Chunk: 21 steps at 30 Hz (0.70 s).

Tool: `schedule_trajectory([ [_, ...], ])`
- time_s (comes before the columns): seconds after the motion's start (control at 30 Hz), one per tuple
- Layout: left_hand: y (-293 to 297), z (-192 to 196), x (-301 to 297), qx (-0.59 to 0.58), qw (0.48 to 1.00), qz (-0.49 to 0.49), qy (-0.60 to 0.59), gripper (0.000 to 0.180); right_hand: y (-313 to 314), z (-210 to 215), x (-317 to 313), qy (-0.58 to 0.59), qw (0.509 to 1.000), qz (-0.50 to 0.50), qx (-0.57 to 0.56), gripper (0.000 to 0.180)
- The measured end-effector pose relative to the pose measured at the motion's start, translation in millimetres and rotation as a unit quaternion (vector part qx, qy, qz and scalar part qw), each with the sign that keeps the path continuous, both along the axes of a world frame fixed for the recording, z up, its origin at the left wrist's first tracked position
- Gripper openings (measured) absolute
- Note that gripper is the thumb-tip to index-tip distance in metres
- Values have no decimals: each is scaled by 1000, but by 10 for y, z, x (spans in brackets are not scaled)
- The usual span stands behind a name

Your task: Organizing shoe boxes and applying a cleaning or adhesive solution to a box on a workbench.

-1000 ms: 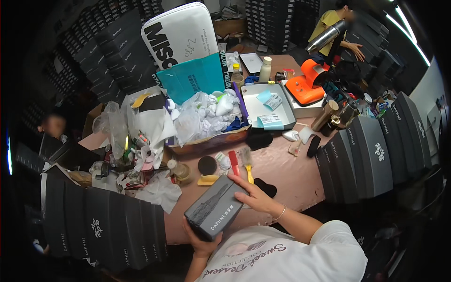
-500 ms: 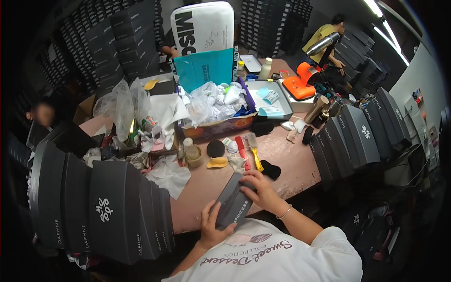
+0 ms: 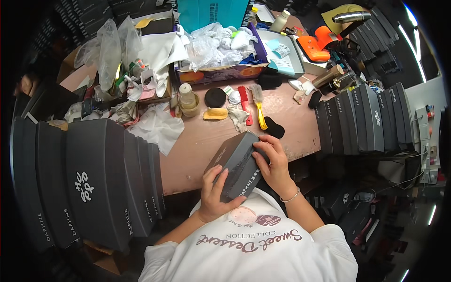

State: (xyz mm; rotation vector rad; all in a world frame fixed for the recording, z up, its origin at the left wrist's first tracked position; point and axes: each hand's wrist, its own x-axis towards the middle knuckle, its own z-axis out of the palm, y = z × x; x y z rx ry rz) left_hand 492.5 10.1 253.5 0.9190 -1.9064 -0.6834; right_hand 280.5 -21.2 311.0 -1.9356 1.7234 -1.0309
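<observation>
A dark grey shoebox (image 3: 230,157) sits tilted at the near edge of the table, close against my white shirt. My left hand (image 3: 213,195) grips its left near side, fingers on the upper face and thumb along the lower edge. At the far right end, my right hand (image 3: 274,164) holds the box with curled fingers over its edge. A shiny, wrinkled patch shows on the face between the hands. Just beyond the box lie a yellow-handled brush (image 3: 259,110), a red brush (image 3: 245,105) and a black pad (image 3: 273,127).
Stacked dark shoeboxes stand left (image 3: 96,183) and right (image 3: 359,120). Behind are a purple carton (image 3: 221,74) of crumpled white paper, a squeeze bottle (image 3: 187,96), a round black pad (image 3: 215,97), a yellow sponge (image 3: 215,114) and an orange device (image 3: 314,48).
The view has tipped downward and nearer, so the table items sit higher in the picture. The shoebox now shows more of its faces, and both hands keep hold of it.
</observation>
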Motion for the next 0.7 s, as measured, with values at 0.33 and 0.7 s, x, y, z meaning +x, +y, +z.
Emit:
schedule_trajectory([
  [0.33, -60, -43, -1, -9, 1000, 2, 13, 85, -66, -6, 89, -74, 996, -20, 33, 16],
  [0.7, -43, 49, -12, 32, 999, -1, 40, 80, -229, 312, 133, 338, 937, 58, -70, 12],
])
